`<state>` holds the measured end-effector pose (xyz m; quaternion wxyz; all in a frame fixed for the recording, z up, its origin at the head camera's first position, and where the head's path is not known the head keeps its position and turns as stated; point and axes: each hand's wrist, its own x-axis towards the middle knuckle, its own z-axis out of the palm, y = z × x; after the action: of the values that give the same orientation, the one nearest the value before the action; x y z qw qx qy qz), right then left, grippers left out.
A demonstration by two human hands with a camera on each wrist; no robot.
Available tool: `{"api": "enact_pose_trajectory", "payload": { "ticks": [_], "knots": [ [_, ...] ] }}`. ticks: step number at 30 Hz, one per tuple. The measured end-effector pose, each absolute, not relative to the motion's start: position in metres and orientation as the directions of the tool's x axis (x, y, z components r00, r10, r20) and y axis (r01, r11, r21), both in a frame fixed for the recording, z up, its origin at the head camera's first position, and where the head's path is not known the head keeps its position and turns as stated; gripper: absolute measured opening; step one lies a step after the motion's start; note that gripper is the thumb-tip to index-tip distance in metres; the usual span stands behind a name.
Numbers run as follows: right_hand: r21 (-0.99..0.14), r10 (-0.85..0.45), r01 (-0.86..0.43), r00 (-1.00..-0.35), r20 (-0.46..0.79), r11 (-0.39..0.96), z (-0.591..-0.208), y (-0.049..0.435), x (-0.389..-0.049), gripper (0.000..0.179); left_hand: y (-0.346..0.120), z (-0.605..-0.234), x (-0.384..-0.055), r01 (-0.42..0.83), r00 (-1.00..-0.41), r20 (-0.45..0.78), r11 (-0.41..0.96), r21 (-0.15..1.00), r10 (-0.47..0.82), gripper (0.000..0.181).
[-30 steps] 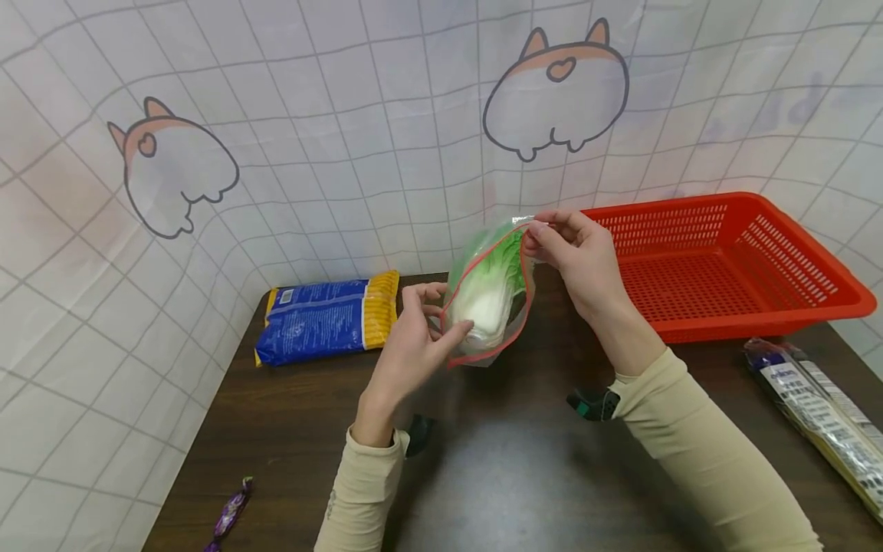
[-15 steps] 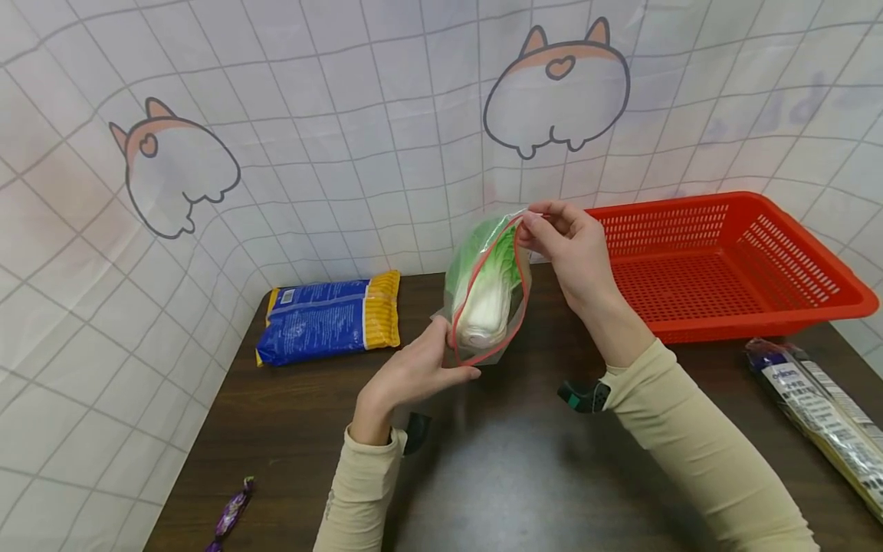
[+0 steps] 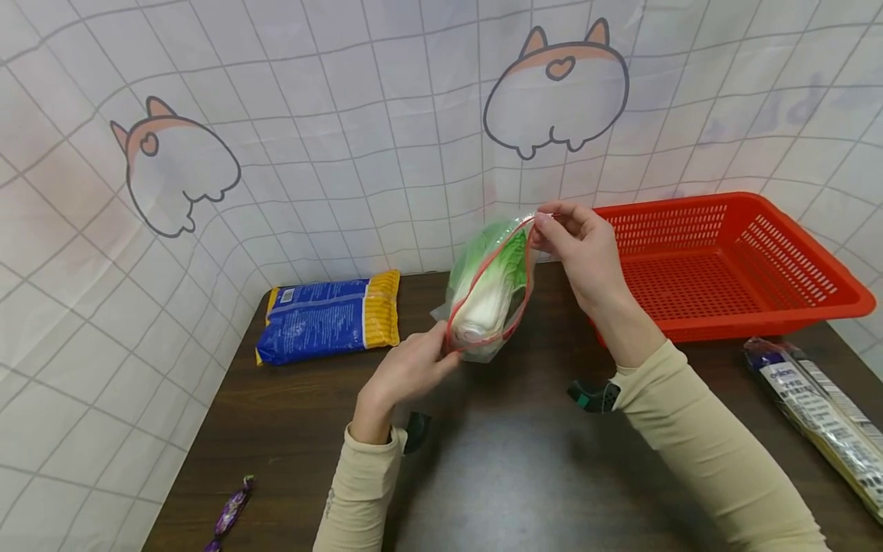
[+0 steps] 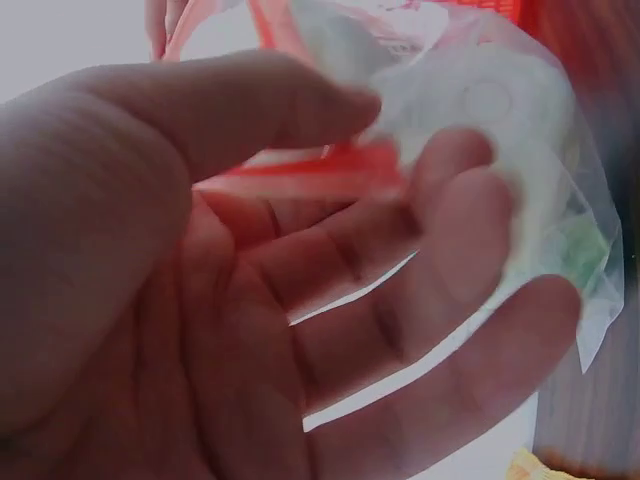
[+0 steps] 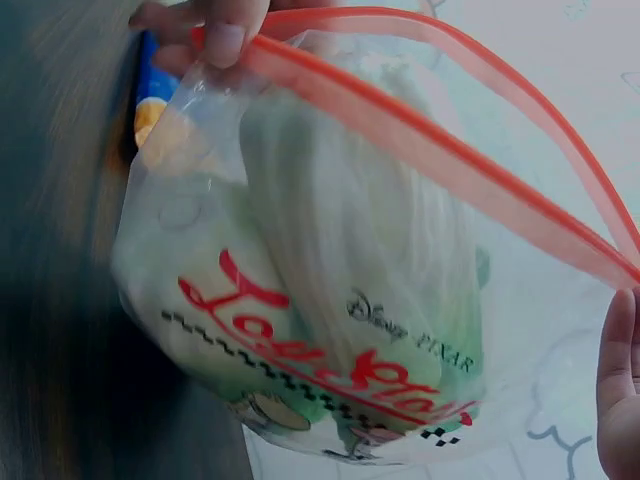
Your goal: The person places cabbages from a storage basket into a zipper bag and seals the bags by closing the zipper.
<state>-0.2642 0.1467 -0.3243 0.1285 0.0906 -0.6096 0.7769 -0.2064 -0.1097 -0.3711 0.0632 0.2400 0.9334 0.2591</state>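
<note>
A clear zip bag (image 3: 476,230) with a red zip strip is held up by both hands, its mouth gaping. Inside it lies a Chinese cabbage (image 3: 483,310), white base toward me and green leaves toward the top. My left hand (image 3: 412,364) pinches the lower left end of the strip between thumb and fingers; in the left wrist view the thumb (image 4: 270,105) lies over the red strip. At the upper right end, my right hand (image 3: 586,257) pinches the other corner. Red and black print on the bag (image 5: 350,385) shows in the right wrist view.
A red perforated basket (image 3: 745,316) stands at the back right. The blue and yellow packet (image 3: 324,318) lies at the back left, a purple-wrapped candy (image 3: 231,514) at the front left. A long clear-wrapped package (image 3: 821,418) lies at the right edge. Behind hangs a gridded cloth (image 3: 386,153).
My left thumb has left the cabbage at the bag's mouth, and that hand has shifted down to grip the strip's lower end. The right hand dipped left, then came back right, still pinching its corner.
</note>
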Motion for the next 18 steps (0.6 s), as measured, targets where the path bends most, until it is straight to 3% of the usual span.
{"api": "enact_pose_trajectory", "payload": {
  "ticks": [5, 9, 14, 18],
  "knots": [
    [-0.923, 0.096, -0.3, -0.954, 0.285, -0.241, -0.325, 0.157, -0.264, 0.022, -0.109, -0.37, -0.208, 0.382, -0.922, 0.154, 0.777, 0.5, 0.354, 0.018],
    [-0.937, 0.087, -0.277, -0.961, 0.264, -0.211, -0.325, 0.169, -0.264, 0.022, -0.108, -0.367, -0.21, 0.351, -0.925, 0.343, 0.712, 0.608, 0.164, 0.018],
    [-0.97, 0.002, -0.219, -0.975, 0.22, -0.104, -0.32, 0.181, -0.268, 0.029, -0.114, -0.361, -0.221, 0.462, -0.821, 0.57, 0.612, 0.642, 0.022, 0.01],
    [-0.972, -0.119, -0.182, -0.979, 0.165, 0.148, -0.306, 0.192, -0.275, 0.034, -0.125, -0.342, -0.242, 0.561, -0.724, 0.688, 0.622, 0.546, 0.049, 0.012]
  ]
}}
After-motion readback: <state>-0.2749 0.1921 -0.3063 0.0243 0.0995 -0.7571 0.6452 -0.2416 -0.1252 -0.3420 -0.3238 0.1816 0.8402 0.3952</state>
